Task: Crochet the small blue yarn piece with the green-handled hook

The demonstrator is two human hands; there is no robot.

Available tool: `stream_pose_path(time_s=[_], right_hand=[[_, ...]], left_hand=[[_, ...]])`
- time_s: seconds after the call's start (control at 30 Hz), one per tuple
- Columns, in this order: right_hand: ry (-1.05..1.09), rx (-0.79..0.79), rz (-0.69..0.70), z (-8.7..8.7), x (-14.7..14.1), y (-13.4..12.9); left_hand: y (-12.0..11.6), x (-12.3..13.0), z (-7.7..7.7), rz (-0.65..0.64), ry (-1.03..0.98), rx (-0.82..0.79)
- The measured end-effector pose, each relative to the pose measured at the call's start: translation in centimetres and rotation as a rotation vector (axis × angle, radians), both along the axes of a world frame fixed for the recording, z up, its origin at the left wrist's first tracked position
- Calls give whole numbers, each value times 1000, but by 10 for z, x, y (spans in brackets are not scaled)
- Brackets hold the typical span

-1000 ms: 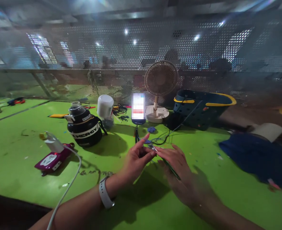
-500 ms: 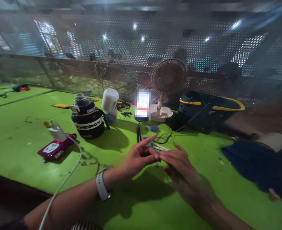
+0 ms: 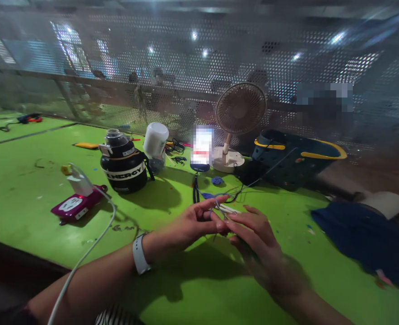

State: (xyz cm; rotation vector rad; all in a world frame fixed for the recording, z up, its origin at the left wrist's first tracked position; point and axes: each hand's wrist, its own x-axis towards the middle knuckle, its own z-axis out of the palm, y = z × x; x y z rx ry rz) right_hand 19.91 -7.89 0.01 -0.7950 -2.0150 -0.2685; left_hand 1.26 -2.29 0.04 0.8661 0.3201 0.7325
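Observation:
My left hand [image 3: 199,222] pinches thumb and fingertips together, its index finger stretched out with pale blue yarn [image 3: 217,202] looped over it. Whatever small piece is in the pinch is mostly hidden. Against those fingertips, my right hand [image 3: 258,234] is closed on a thin tool that looks like a crochet hook. Most of the hook is covered by the fingers. Just beyond the hands are thin white sticks [image 3: 228,208]. A small blue yarn piece [image 3: 217,181] lies farther back on the green table [image 3: 172,293].
A phone [image 3: 202,146] stands ahead, with a fan [image 3: 241,108] behind it. At left are a black bottle [image 3: 125,174], a white jar [image 3: 156,139] and a purple power strip [image 3: 76,206] whose white cable crosses my left forearm. A dark basket [image 3: 287,164] and blue cloth [image 3: 362,239] lie right.
Both hands stay together and have shifted slightly. The metal tip of the hook, visible earlier by the left index finger, is now hidden near the pinch. The view has tilted a little.

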Motion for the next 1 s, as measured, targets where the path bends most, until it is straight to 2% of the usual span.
stream_pose_path(time_s=[0.2, 0.4, 0.53, 0.73, 0.8, 0.87, 0.97, 1.0], right_hand=[[272, -218, 120, 7, 5, 2], [427, -308, 145, 10, 8, 3], [640, -572, 133, 6, 11, 4], [1050, -928, 324, -5, 7, 13], [1052, -975, 318, -6, 2, 12], [962, -945, 220, -4, -3, 7], [689, -773, 15, 0, -9, -3], [585, -661, -26, 1, -10, -6]], left_hand=[[11, -8, 4, -14, -46, -73], [17, -10, 5, -42, -91, -100], [17, -11, 6, -52, -71, -124], [14, -10, 4, -16, 17, -20], [11, -7, 2, 47, 91, 47], [7, -3, -1, 138, 147, 110], [-1, 3, -3, 273, 180, 183], [-4, 5, -3, 297, 178, 181]])
